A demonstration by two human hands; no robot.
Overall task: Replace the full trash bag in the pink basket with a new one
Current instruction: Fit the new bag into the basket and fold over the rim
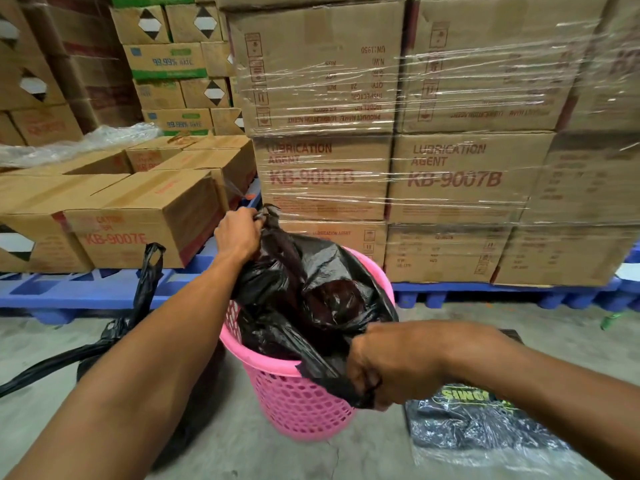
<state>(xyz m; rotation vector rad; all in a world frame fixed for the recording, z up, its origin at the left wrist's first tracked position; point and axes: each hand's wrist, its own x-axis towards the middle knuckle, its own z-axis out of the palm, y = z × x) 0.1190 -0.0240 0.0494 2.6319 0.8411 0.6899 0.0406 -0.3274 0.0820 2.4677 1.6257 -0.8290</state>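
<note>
A pink perforated basket (298, 407) stands on the concrete floor in the middle of the view. A black trash bag (322, 299) fills its mouth and drapes over the near rim. My left hand (239, 233) is closed on a bunched edge of the bag, held up above the basket's far left side. My right hand (381, 368) grips the bag's edge just outside the near right rim. A second black bag (131, 323), its handles sticking up, lies on the floor to the left of the basket.
A clear packet of black bags (478, 427) lies on the floor at the right. Stretch-wrapped cartons (450, 174) on blue pallets (502, 292) stand close behind the basket. Lower cartons (138, 220) on a blue pallet fill the left.
</note>
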